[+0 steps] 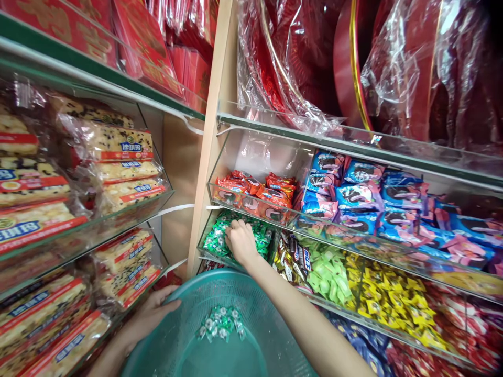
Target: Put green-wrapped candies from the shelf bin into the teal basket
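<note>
My left hand (155, 311) grips the left rim of a green plastic basket (188, 293), with its thumb over the edge. A small heap of green-wrapped candies (220, 323) lies in the bottom of the basket. Beyond its far rim, my right hand (240, 238) reaches into a clear shelf bin full of the same green-wrapped candies (261, 238). Its fingers are curled down among the candies, closed on some of them; the fingertips are hidden. The right forearm passes over the basket's right side.
Clear-fronted shelves hold red-wrapped snacks (275, 196), blue snack packs (359, 196), light green candies (328, 275) and yellow candies (393, 293). Packaged pastries (126, 152) fill the left shelves. A wooden post (208, 136) stands between both units. Plastic-wrapped red goods (298, 63) sit above.
</note>
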Available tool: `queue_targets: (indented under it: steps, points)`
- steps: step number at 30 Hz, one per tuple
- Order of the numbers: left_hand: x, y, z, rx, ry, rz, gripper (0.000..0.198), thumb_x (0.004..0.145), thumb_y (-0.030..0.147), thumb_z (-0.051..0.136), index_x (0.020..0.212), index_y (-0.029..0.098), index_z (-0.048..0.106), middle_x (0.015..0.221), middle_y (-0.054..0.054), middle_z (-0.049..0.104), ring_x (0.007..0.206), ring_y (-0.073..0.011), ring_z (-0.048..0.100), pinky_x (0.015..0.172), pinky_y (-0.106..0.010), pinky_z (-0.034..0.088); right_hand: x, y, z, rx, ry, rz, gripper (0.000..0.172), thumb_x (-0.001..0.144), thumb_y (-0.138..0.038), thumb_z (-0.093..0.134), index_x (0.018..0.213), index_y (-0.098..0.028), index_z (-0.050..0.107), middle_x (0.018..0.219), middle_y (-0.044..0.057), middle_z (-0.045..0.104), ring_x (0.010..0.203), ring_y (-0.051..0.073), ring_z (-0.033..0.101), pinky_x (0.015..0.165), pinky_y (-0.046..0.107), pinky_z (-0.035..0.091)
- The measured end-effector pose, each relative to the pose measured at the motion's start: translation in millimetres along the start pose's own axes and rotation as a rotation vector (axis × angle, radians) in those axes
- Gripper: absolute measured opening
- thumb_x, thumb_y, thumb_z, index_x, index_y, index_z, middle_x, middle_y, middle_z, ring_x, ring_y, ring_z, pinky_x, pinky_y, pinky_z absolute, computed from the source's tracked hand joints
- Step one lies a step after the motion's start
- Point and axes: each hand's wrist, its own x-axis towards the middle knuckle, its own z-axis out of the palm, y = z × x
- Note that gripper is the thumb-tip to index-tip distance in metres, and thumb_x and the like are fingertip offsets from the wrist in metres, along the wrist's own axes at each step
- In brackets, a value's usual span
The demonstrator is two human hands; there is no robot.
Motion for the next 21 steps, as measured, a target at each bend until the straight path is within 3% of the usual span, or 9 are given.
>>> queue_targets:
  steps: [4, 7, 9, 12, 16, 18, 21]
  points:
    - [-3.6, 6.4, 4.7, -0.016, 0.028, -0.012, 0.056, 0.063, 0.05, 0.077, 0.105, 0.015, 0.066, 0.098, -0.01, 0.069, 0.09, -0.0308, 0.063, 0.077, -0.035, 0.051, -12.0, 3.9, -9.8, 0.105, 0.146, 0.029, 0.026, 0.093, -0.024, 0.039, 0.082, -0.018, 0.063, 0.087, 0.006, 0.055, 0.085, 0.019, 0.044, 0.07, 0.032, 0.03]
    - [-3.8, 8.0, 6.4, -0.02, 0.057, -0.029, 0.059, 0.06, 0.05, 0.079, 0.104, 0.013, 0.066, 0.096, -0.01, 0.069, 0.086, -0.031, 0.064, 0.074, -0.035, 0.052, -45.7, -5.3, -22.4, 0.358, 0.304, 0.05, 0.026, 0.094, -0.029, 0.04, 0.088, -0.019, 0.063, 0.087, 0.004, 0.056, 0.084, 0.017, 0.046, 0.074, 0.029, 0.033]
    - [-3.1, 6.9, 6.2, -0.025, 0.052, -0.037, 0.058, 0.06, 0.049, 0.079, 0.104, 0.014, 0.066, 0.095, -0.01, 0.069, 0.083, -0.0304, 0.065, 0.072, -0.035, 0.052, -76.2, -15.4, -19.9, 0.578, 0.332, 0.077, 0.022, 0.092, -0.03, 0.043, 0.088, -0.02, 0.063, 0.085, 0.002, 0.058, 0.083, 0.015, 0.048, 0.076, 0.028, 0.035]
    - [-3.0, 4.9, 5.5, -0.05, 0.012, -0.034, 0.056, 0.063, 0.048, 0.078, 0.105, 0.014, 0.065, 0.095, -0.01, 0.069, 0.083, -0.0296, 0.065, 0.072, -0.035, 0.052, -117.3, -25.2, 12.9, 0.863, 0.151, 0.227, 0.017, 0.086, -0.025, 0.051, 0.076, -0.02, 0.063, 0.078, 0.001, 0.059, 0.08, 0.015, 0.051, 0.074, 0.027, 0.037]
    - [-3.6, 4.1, 5.2, -0.067, -0.009, -0.044, 0.051, 0.068, 0.045, 0.075, 0.108, 0.015, 0.061, 0.097, -0.009, 0.069, 0.082, -0.0273, 0.065, 0.073, -0.035, 0.051, -143.7, -17.3, 80.7, 1.2, -0.223, 0.682, 0.015, 0.074, -0.018, 0.055, 0.059, -0.017, 0.059, 0.059, -0.001, 0.056, 0.062, 0.013, 0.05, 0.063, 0.025, 0.036]
    - [-3.4, 4.2, 5.1, -0.079, -0.022, -0.048, 0.049, 0.069, 0.043, 0.075, 0.107, 0.016, 0.061, 0.099, -0.008, 0.069, 0.082, -0.0269, 0.065, 0.074, -0.034, 0.051, -148.0, -9.4, 103.0, 1.253, -0.29, 0.809, 0.018, 0.072, -0.021, 0.053, 0.054, -0.018, 0.054, 0.049, -0.004, 0.048, 0.05, 0.011, 0.043, 0.055, 0.025, 0.034]
    - [-3.0, 3.7, 4.4, -0.081, -0.026, -0.07, 0.05, 0.068, 0.042, 0.076, 0.108, 0.017, 0.061, 0.099, -0.008, 0.069, 0.082, -0.0273, 0.065, 0.073, -0.034, 0.051, -152.5, -2.5, 115.7, 1.288, -0.323, 0.893, 0.021, 0.071, -0.028, 0.051, 0.052, -0.02, 0.05, 0.043, -0.006, 0.039, 0.043, 0.009, 0.033, 0.047, 0.024, 0.028]
